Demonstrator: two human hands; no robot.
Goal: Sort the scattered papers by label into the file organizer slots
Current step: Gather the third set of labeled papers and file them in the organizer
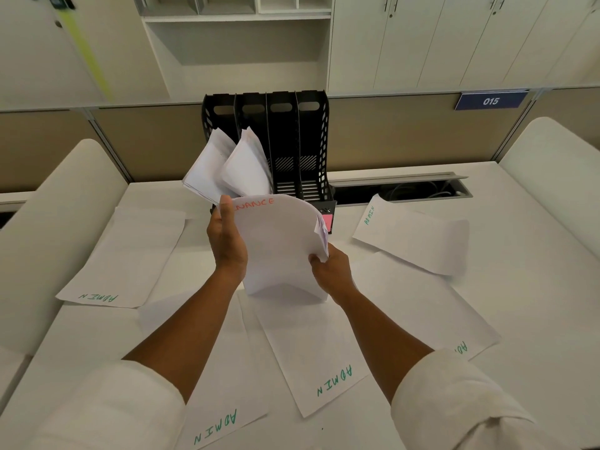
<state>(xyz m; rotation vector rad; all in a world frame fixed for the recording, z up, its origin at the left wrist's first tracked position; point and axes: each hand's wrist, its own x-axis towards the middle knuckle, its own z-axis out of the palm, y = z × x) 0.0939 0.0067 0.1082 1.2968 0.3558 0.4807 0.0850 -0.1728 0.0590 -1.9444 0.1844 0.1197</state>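
Note:
Both hands hold a curved stack of white papers (276,241) headed in red "FINANCE", in front of the black file organizer (302,138). My left hand (227,235) grips the stack's upper left edge; my right hand (331,267) pinches its lower right corner. The organizer has several upright slots; its two left slots hold drooping white sheets (227,167), the two right slots look bare. A pink label (327,221) shows at the organizer's base behind the stack. Several sheets marked "ADMIN" in green lie on the desk, such as one (311,352) below my hands.
More ADMIN sheets lie at the left (126,254), the right (412,235) and the front (224,401). An open cable tray (399,188) runs along the back of the white desk (535,319). White chair backs (58,228) flank both sides. A partition carries a sign "015" (490,101).

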